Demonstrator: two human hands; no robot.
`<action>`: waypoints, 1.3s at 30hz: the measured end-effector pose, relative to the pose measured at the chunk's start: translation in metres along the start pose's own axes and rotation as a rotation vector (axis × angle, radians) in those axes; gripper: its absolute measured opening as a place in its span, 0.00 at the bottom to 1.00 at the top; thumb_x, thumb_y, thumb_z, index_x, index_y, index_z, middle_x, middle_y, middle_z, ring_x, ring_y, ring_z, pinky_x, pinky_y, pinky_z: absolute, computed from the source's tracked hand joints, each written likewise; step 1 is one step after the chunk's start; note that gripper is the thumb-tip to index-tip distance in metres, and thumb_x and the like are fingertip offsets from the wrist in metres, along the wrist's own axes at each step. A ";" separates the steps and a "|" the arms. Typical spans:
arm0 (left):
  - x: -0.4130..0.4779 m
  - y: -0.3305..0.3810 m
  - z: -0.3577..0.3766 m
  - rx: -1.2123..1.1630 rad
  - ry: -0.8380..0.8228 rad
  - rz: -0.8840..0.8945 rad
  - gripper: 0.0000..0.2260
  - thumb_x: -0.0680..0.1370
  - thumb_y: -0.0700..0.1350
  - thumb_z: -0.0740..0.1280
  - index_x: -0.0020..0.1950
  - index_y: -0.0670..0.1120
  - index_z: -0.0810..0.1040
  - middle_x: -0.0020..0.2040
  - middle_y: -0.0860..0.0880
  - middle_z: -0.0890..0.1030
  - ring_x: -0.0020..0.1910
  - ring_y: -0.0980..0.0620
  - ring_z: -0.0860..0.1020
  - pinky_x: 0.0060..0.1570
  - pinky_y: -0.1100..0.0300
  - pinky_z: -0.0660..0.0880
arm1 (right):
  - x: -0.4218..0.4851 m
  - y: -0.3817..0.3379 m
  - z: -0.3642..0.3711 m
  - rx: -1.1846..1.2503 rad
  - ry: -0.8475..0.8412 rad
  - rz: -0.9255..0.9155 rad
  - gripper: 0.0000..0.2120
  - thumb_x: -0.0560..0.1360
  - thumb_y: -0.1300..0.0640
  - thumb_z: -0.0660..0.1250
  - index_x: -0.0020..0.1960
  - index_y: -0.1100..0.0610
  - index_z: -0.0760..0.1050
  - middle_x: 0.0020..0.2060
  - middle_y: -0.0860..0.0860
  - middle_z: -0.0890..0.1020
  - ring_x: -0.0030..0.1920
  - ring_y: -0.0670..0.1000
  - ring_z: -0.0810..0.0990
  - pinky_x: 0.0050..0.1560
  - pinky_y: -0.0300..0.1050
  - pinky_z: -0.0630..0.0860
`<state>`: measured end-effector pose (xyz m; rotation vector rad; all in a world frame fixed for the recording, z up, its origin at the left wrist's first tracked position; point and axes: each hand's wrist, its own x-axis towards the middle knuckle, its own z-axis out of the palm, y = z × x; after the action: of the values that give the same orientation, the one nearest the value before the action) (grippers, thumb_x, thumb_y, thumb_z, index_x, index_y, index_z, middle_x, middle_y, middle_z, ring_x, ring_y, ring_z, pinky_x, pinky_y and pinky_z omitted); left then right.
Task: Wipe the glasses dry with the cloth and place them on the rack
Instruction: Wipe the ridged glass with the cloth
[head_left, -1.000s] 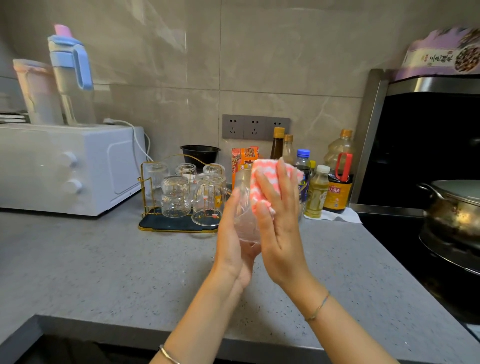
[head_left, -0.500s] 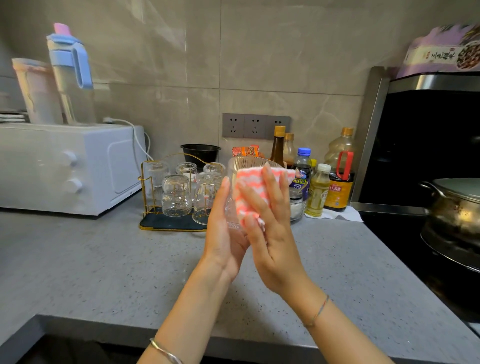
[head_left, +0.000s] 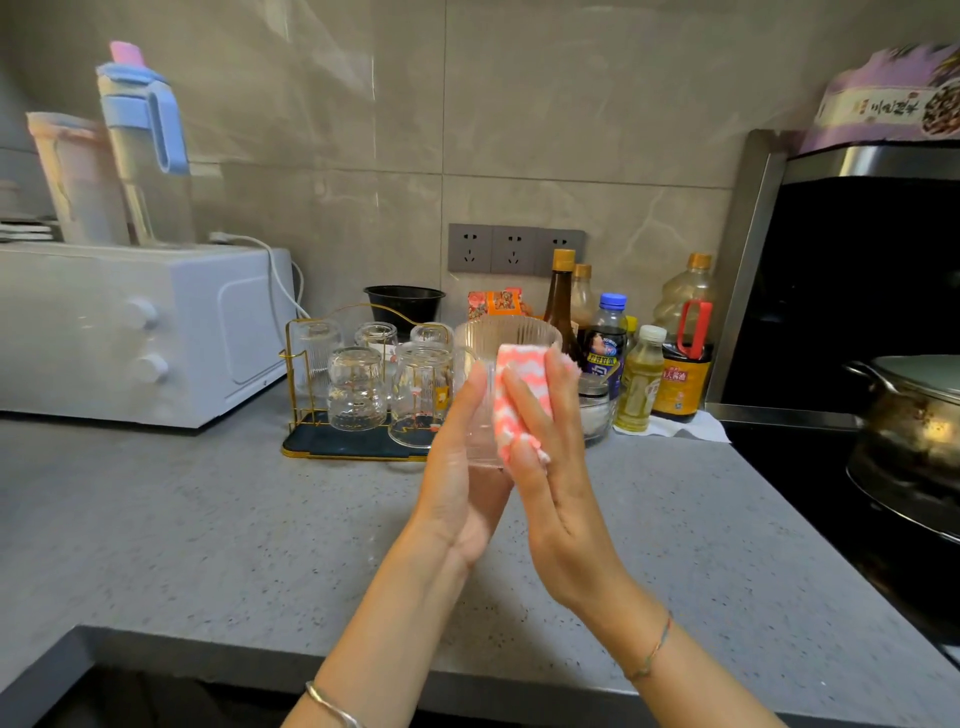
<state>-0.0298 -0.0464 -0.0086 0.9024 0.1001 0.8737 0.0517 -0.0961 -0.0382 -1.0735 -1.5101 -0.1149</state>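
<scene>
Clear ribbed glass (head_left: 506, 340) stands upright in the air at the centre of the frame, above the grey counter (head_left: 208, 519) and in front of the right end of the rack (head_left: 289, 374). The left hand (head_left: 462, 483) holds the glass from its left side; the thumb lies along the wall of the glass, and the other fingers are hidden behind it. The right hand (head_left: 563, 488) presses a pink and white cloth (head_left: 519, 400) flat against the right side of the glass with straight fingers; its thumb is hidden, so I cannot tell if it also pinches the cloth. Both hands are close together, with only the glass and the cloth between them.

The rack is a gold wire frame on a dark tray, just left of the hands. Several other glasses (head_left: 357, 389) stand on it upside down. A white microwave (head_left: 130, 332) is at the left of the frame, with two tall jugs (head_left: 140, 150) on top. Behind the hands, near the wall, there is a group of bottles (head_left: 641, 384) and a black bowl (head_left: 405, 304). Grey sockets (head_left: 514, 249) are on the tiled wall above them. At the right edge a metal pot (head_left: 919, 415) sits on the dark stove
</scene>
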 end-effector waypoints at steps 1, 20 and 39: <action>0.001 0.001 -0.001 0.001 -0.006 -0.002 0.21 0.74 0.59 0.63 0.51 0.45 0.87 0.53 0.45 0.85 0.52 0.49 0.83 0.62 0.52 0.75 | -0.007 0.000 0.002 -0.041 -0.029 -0.023 0.22 0.82 0.44 0.48 0.76 0.42 0.55 0.78 0.40 0.46 0.78 0.49 0.40 0.76 0.53 0.45; -0.002 -0.004 -0.001 -0.026 0.047 -0.027 0.25 0.79 0.59 0.59 0.68 0.43 0.76 0.65 0.41 0.78 0.66 0.44 0.75 0.70 0.49 0.65 | 0.023 -0.006 -0.015 0.026 0.031 0.054 0.22 0.82 0.47 0.51 0.75 0.48 0.60 0.78 0.41 0.47 0.77 0.46 0.42 0.76 0.62 0.47; -0.010 0.000 -0.005 0.114 0.024 -0.053 0.24 0.77 0.59 0.61 0.65 0.45 0.79 0.60 0.42 0.81 0.54 0.48 0.79 0.60 0.48 0.73 | 0.033 -0.007 -0.021 -0.094 0.056 0.001 0.21 0.82 0.48 0.49 0.75 0.46 0.60 0.78 0.41 0.48 0.78 0.47 0.42 0.77 0.55 0.45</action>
<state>-0.0390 -0.0503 -0.0147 0.9917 0.1960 0.8359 0.0673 -0.0955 -0.0018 -1.1365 -1.4655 -0.2156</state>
